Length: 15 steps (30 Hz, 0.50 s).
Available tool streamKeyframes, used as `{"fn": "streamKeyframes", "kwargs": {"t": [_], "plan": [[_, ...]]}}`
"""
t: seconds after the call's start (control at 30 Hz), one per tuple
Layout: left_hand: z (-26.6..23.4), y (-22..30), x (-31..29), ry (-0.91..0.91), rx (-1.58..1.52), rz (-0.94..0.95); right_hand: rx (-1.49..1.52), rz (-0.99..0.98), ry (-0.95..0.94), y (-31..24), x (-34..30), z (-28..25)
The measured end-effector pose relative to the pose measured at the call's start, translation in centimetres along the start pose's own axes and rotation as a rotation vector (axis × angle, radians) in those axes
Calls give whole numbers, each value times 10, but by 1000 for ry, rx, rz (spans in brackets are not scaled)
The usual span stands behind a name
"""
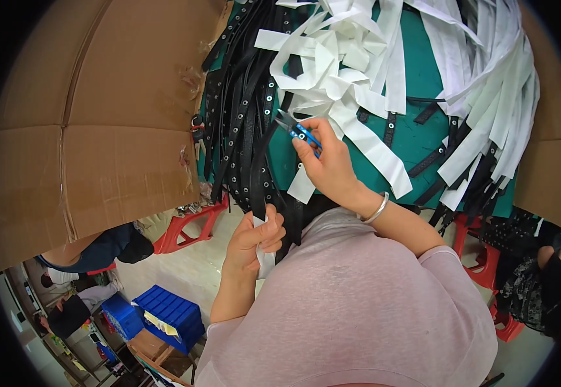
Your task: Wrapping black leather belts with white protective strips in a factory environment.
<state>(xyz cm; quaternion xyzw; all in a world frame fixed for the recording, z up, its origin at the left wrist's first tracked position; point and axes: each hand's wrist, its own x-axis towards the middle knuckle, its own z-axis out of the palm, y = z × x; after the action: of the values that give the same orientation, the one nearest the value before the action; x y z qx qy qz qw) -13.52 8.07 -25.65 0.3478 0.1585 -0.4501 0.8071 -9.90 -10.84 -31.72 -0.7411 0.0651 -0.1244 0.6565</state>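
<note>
My right hand (327, 162) is closed around a pair of blue-handled thread snips (307, 138), whose blades point up and to the left beside a black strap. Below and to the left, my left hand (255, 237) is closed on a black strap (258, 187) at the near edge of the green table (374, 149). A white strip (265, 263) hangs out beneath that hand; how it joins the strap is hidden by my fingers. Many black straps with metal eyelets (236, 122) lie bunched left of my hands. Loose white strips (332, 84) are heaped beyond the snips.
Tall cardboard (125, 77) walls in the left side. More white strips (497, 109) with black straps drape over the table's right part. Red stools (187, 229) stand below at both sides. Blue crates (171, 313) sit at lower left, and other people are nearby.
</note>
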Motion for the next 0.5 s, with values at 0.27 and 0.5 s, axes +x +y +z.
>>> {"fn": "streamKeyframes", "kwargs": {"t": [0.27, 0.5], "plan": [[-3, -2, 0, -57, 52, -3, 99, 70, -72, 13, -1, 12], [-2, -2, -3, -18, 106, 69, 225, 124, -107, 22, 6, 11]]}}
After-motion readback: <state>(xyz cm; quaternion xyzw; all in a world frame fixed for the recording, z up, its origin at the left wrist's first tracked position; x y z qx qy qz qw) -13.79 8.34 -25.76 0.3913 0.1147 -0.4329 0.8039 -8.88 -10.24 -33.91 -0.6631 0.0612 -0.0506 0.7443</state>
